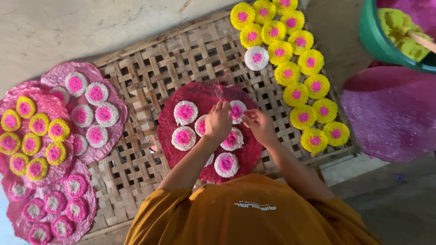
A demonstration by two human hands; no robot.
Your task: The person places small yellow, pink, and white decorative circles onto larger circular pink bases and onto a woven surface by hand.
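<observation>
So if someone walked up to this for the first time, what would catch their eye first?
Probably the dark red disc in the middle of the woven bamboo mat, where the left hand and right hand meet over a white round with a pink centre. Next, the double row of yellow rounds down the mat's right side, and the stacked pink discs at left.

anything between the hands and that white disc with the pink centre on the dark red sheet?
Nothing visible. The left hand and right hand both meet at the white disc with pink centre on the dark red sheet; the fingers look to be right at its edge. Neighbouring discs lie flat beside it.
</observation>
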